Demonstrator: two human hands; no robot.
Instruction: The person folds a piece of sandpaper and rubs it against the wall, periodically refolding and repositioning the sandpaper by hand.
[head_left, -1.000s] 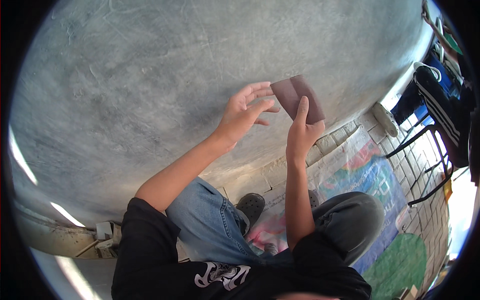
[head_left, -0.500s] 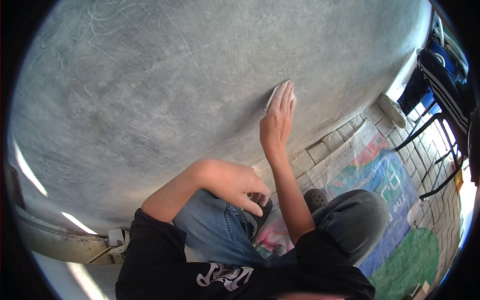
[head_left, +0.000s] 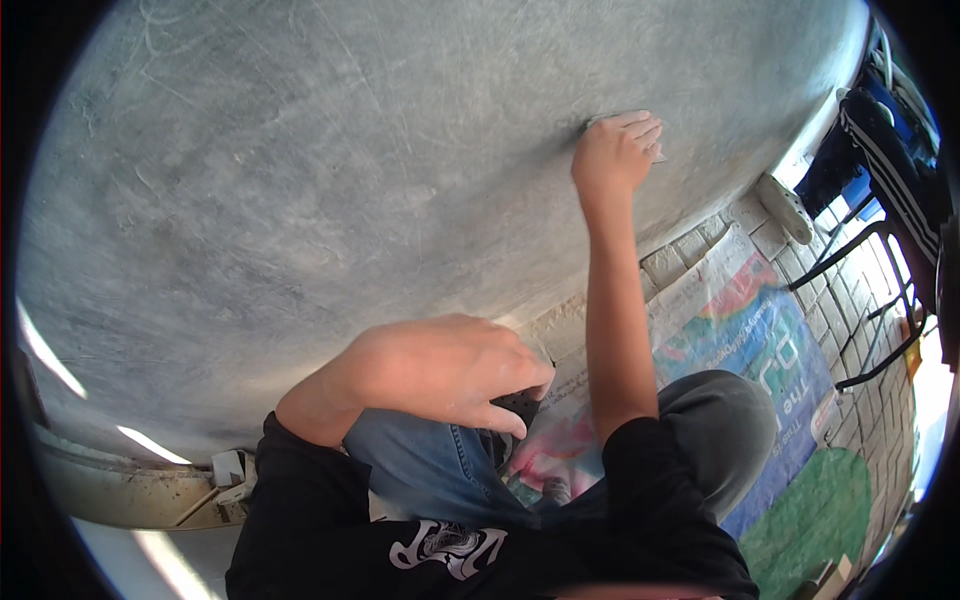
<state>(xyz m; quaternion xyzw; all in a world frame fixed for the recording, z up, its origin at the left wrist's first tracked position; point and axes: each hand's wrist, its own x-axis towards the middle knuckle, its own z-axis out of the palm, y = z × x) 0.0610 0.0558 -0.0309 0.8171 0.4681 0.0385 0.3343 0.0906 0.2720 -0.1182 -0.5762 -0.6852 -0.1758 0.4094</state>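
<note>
My right hand [head_left: 614,158] presses a thin, pale grey sheet of sandpaper [head_left: 659,157] flat to a grey plastered wall [head_left: 350,180]. Only the sheet's edges show around the fingers, which lie bent over it. The wall's surface is smeared and marked with pale scratches. Close to my left knee, my left hand [head_left: 450,372] hovers palm down and holds nothing. Its fingers curl loosely, with the thumb apart from them.
A colourful printed banner [head_left: 790,350] covers part of the pale brick floor [head_left: 870,410] beneath my legs. To the right stands a black-framed chair [head_left: 885,235] with dark clothing on it. A clog-like shoe [head_left: 785,208] lies by the wall's foot. Small blocks [head_left: 230,470] sit at the lower left.
My right hand has slid up and to the right along the wall with the sandpaper, its fingers now more bent. My left hand has shifted slightly and remains empty.
</note>
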